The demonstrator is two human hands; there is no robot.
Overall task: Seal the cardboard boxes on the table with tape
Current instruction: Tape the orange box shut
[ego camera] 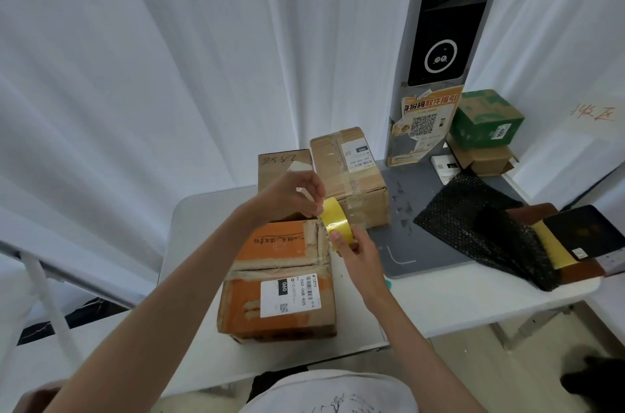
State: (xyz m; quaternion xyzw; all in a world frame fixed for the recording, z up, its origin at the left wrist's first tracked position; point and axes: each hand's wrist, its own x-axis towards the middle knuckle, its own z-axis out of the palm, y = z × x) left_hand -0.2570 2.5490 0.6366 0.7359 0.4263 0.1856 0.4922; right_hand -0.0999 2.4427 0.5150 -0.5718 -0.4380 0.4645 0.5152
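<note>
Table (pixel 439 304), orange box (pixel 277 280) mid, top seam running 9-to-3. Tape roll (pixel 334 219) just above box's 1 o'clock corner. Right hand (pixel 355 252) grips roll at 5; left hand (pixel 297 196) pinches loose end at 10, so pull probably goes left along seam.

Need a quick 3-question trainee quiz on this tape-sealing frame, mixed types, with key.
1. True or false: the right hand grips the yellow tape roll.
2. The left hand is: A) flat on the orange box; B) pinching at the tape's free end on the roll; C) holding the black bubble mailer.
3. Fill in: the box with the white label right behind the roll is plain ____ cardboard.

Key: 1 true; 2 B; 3 brown.
</note>
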